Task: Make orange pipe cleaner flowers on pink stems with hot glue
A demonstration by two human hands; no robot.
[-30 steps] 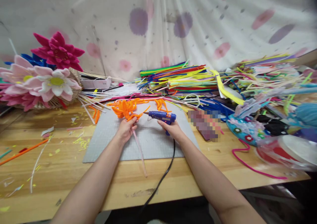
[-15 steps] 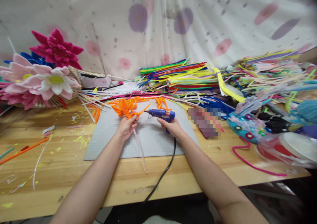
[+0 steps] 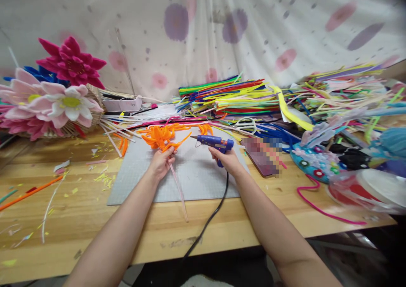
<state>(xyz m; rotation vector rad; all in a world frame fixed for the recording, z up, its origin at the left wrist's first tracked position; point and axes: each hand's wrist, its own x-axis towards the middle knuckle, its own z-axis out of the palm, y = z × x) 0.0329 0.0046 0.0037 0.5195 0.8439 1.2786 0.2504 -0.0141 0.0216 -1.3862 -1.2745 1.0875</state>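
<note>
A black cord (image 3: 207, 225) crosses the bench's (image 3: 152, 240) near edge to the glue gun (image 3: 212, 141) gripped in the right hand (image 3: 227, 159). Left of it, over a grey mat (image 3: 196, 183), the left hand (image 3: 161, 163) pinches an orange flower (image 3: 156, 138) above its pale stem (image 3: 178, 192). Farther lie scissors (image 3: 247, 125), then pipe cleaners (image 3: 241, 96) before a curtain (image 3: 142, 46).

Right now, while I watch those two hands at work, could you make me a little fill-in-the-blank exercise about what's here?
1. The glue gun in the right hand points its nozzle toward the person's ____.
2. The fuzzy, flower-like piece in the left hand is ____ in colour.
3. The cord hanging from the glue gun is ____ in colour.
4. The grey mat lies on a table that looks made of ____.
Missing words: left; orange; black; wood.
</note>
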